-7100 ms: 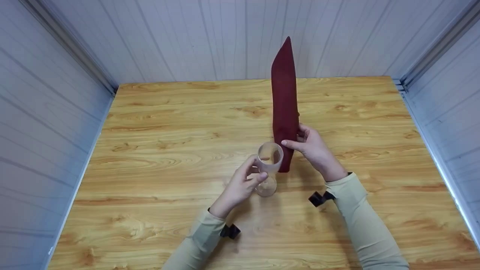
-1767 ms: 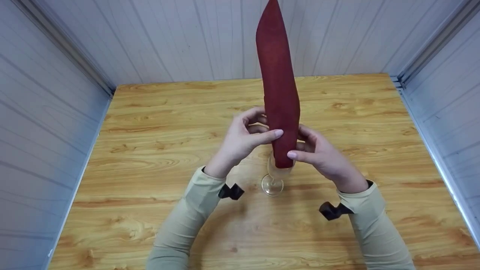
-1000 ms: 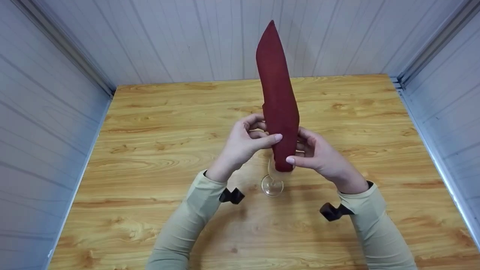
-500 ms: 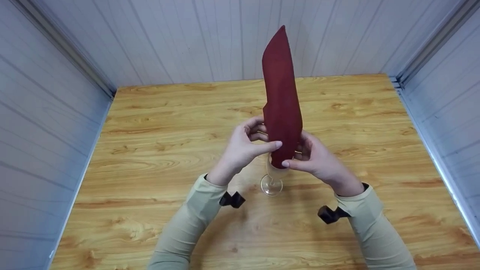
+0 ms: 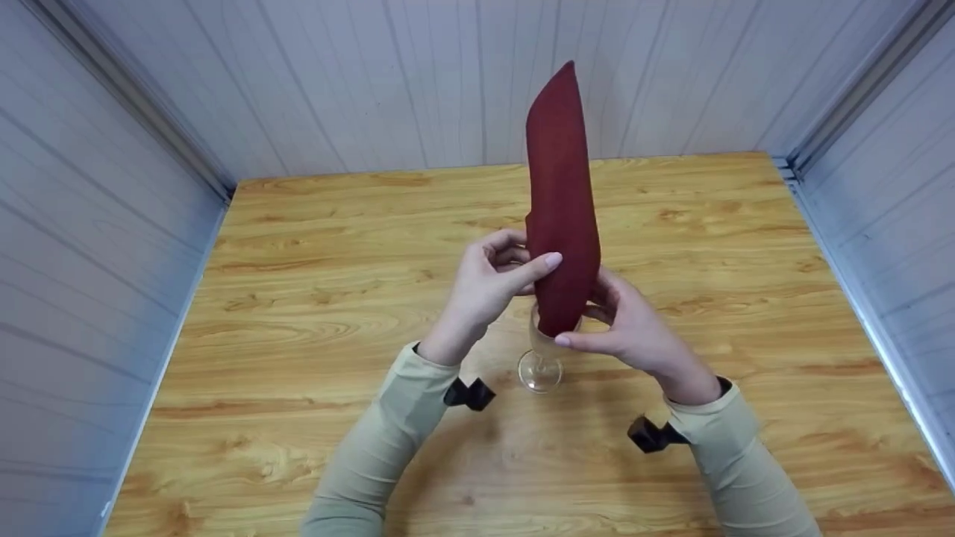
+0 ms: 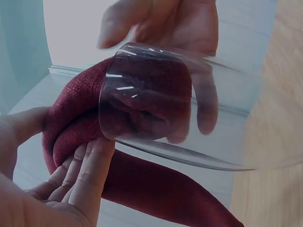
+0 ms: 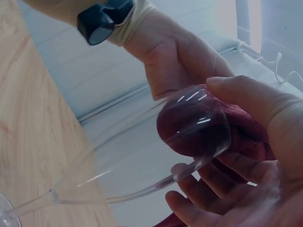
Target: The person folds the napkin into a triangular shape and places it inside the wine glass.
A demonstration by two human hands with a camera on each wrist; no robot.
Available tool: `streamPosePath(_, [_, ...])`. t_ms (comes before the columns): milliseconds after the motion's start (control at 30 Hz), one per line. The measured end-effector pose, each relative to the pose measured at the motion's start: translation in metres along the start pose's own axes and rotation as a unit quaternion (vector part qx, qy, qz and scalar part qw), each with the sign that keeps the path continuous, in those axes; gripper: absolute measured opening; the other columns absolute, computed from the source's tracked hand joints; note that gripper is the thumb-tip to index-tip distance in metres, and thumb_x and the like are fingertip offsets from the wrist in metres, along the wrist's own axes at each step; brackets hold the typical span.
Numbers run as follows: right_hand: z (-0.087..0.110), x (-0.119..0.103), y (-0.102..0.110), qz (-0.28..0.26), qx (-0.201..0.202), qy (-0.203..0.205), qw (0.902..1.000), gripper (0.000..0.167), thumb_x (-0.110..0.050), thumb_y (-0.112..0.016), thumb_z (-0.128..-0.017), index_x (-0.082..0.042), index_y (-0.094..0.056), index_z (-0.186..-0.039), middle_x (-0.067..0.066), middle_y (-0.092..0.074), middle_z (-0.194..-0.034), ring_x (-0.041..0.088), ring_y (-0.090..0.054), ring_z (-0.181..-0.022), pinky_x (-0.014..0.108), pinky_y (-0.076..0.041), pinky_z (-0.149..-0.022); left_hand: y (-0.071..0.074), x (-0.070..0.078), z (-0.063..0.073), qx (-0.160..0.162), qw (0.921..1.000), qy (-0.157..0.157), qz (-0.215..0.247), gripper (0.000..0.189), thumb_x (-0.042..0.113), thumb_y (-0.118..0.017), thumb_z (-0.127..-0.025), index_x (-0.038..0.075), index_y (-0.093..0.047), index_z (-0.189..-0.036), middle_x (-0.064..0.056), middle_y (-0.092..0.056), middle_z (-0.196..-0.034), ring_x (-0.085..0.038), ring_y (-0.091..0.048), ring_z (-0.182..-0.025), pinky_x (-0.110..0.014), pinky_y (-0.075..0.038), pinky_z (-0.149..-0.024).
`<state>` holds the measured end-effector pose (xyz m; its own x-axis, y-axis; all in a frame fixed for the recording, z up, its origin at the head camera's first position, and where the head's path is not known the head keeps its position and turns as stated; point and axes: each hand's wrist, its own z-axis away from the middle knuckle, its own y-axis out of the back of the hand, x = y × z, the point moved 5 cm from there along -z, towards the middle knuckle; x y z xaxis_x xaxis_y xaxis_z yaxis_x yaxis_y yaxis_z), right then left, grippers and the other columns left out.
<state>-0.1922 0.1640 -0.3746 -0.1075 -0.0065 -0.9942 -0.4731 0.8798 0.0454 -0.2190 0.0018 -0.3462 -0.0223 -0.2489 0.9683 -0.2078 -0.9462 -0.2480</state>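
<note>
A long dark-red cloth napkin point(image 5: 563, 186), folded narrow with a pointed top, stands up from a clear stemmed wine glass point(image 5: 545, 346). Its bulky lower end is inside the glass's mouth, seen through the bowl point(image 7: 118, 170) in the right wrist view. My left hand point(image 5: 481, 287) pinches the napkin above the rim, thumb in front and fingers behind. Around the rim, my right hand point(image 5: 634, 324) grips the glass, with its thumb on the near side. The fingers point(image 7: 189, 184) curl under the bowl in the right wrist view; some fingertips are hidden behind the napkin in the head view.
The glass's foot point(image 5: 540, 371) is over the wood-grain table point(image 5: 313, 313). Pale panelled walls point(image 5: 373, 82) enclose the back and both sides. A black wrist camera point(image 5: 470, 394) sits under the left sleeve, another camera point(image 5: 649, 434) under the right.
Earlier my left hand held the glass and my right the napkin. Since then my left hand has taken the napkin, its end has entered the glass, and my right thumb has slid onto the rim.
</note>
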Motion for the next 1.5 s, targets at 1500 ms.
streamPosePath(1500, [-0.037, 0.004, 0.010, -0.086, 0.093, 0.022, 0.9917, 0.040, 0.007, -0.072, -0.080, 0.005, -0.060, -0.118, 0.017, -0.062, -0.115, 0.033, -0.058, -0.107, 0.042, -0.048, -0.092, 0.023, -0.007, -0.022, 0.015, 0.9992, -0.031, 0.022, 0.024, 0.002, -0.075, -0.080, 0.000, -0.067, -0.102, -0.011, -0.067, -0.083, -0.017, -0.066, -0.073, -0.030, -0.056, -0.063])
